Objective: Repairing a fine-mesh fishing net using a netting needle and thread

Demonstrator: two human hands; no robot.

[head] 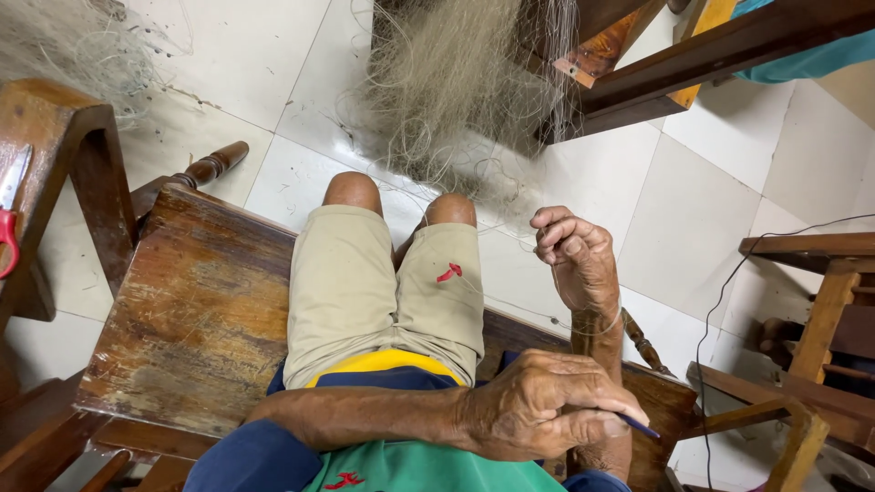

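Note:
I sit on a worn wooden bench (196,310) in beige shorts. My right hand (576,260) is raised beside my right knee, its fingers pinched on a thin clear fishing line (510,305) that runs toward a pale heap of fishing net (456,82) on the floor ahead. My left arm crosses my lap. My left hand (547,405) is closed around a slim blue tool (640,425), only the tip of which shows past the fingers, close to my right forearm.
Scissors with red handles (9,223) rest on a wooden armrest at the far left. Wooden furniture (820,310) stands at the right with a black cable (720,301) trailing over the white tiled floor (702,210). A dark wooden frame (674,68) hangs over the net.

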